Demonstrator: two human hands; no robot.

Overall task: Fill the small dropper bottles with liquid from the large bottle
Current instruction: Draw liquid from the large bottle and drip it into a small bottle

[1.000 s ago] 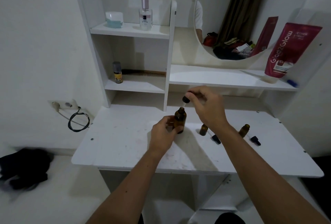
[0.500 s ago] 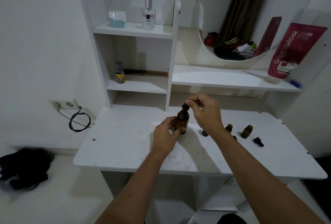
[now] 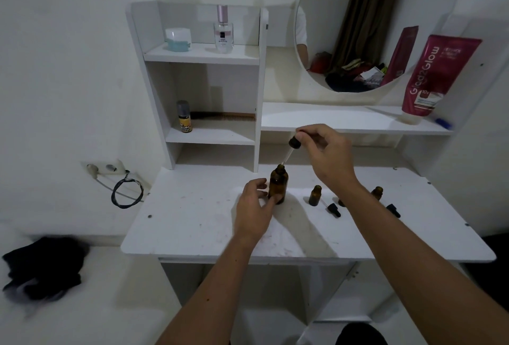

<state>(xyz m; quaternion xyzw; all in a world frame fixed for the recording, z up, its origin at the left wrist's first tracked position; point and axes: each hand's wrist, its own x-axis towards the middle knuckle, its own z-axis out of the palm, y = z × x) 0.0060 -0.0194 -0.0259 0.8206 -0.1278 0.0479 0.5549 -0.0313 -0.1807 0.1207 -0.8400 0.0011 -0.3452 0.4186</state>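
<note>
Amber small bottle [image 3: 342,202] mostly hidden by R forearm; L hand [image 3: 254,207] grips large bottle [image 3: 278,185], R hand [image 3: 327,151] pinches dropper [image 3: 293,144].

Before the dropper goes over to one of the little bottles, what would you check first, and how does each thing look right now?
1. Dropper pinched by the right hand: ok.
2. Pipette tip lifted out of the large bottle: not ok; it is at the mouth.
3. Large bottle upright, left hand holding its base: ok.
4. Nearest small bottle upright and uncapped, its cap lying beside it: ok.
5. Liquid drawn into the pipette: cannot tell, the glass is too thin to read.
6. Far small bottle open: ok; a third bottle is hidden by the right forearm.
</note>
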